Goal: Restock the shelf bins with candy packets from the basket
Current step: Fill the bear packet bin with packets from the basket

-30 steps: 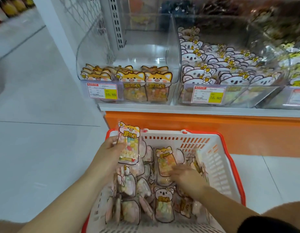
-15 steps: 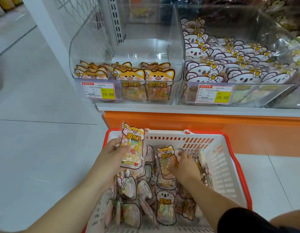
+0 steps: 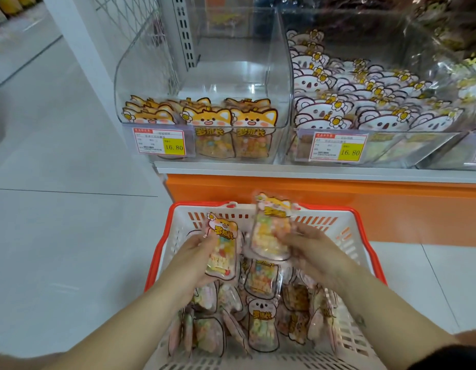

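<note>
Above the basket (image 3: 175,233), the left hand (image 3: 190,259) and right hand (image 3: 315,253) each gripped one candy packet (image 3: 222,248), (image 3: 270,231), long axes upright, cat heads pointing toward the shelf.

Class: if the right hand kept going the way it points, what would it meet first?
The right hand grips a packet; carried on, it would likely meet the basket's far rim, though depth is unclear.

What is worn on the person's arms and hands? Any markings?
The left hand and right hand are bare, without gloves or watch. The forearms are uncovered too. A black sleeve shows at the right upper arm; a small dark mark is on that forearm.
</note>
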Tool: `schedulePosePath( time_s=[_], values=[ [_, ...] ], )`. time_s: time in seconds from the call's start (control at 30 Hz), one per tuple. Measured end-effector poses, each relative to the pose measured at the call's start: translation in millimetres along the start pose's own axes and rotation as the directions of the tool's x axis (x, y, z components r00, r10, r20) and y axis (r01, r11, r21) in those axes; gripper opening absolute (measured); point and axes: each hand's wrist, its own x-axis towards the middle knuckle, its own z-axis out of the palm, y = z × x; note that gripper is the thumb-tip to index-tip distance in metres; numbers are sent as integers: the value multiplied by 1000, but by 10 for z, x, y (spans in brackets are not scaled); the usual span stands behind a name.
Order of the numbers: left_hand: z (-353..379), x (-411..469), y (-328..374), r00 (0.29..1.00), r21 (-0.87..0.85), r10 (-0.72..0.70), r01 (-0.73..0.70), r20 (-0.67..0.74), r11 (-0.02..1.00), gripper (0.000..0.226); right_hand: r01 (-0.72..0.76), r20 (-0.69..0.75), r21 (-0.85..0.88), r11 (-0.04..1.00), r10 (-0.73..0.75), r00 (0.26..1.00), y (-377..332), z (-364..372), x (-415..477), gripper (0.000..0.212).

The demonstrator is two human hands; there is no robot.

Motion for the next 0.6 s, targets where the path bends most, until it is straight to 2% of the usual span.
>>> schedulePosePath(
  time_s=[0.07,0.13,0.17,0.23,0.3,0.4,0.5,0.6],
  values=[
    [41,-63,-27,997,13,-12,11,70,1000,58,25,5,-250,968,-25,1000,149,289,-44,41],
    [61,-120,-48,995,-10,24,-24,93,1000,65,96,2,-516,851,-111,994,324,460,-40,48],
    [51,-119,-60,996,-12,52,-51,72,999,66,129,19,-571,811,-143,989,380,494,-29,54],
    [4,-122,-58,993,10,112,-112,31,994,50,144,-3,-572,807,-178,984,417,457,1,53],
    [-54,-86,-64,990,-13,142,-142,18,990,34,90,-133,-617,782,-217,967,461,264,102,42],
    [-91,-11,-63,986,-37,163,-164,-28,986,29,-142,-355,-772,619,-235,905,673,-147,342,49],
    [-85,20,-56,981,-71,189,-191,-35,979,17,-282,-437,-790,544,-178,881,871,-305,498,61],
    [-67,-14,-14,975,-100,222,-223,-23,970,16,-360,-501,-791,495,-186,845,942,-327,613,50]
  ],
)
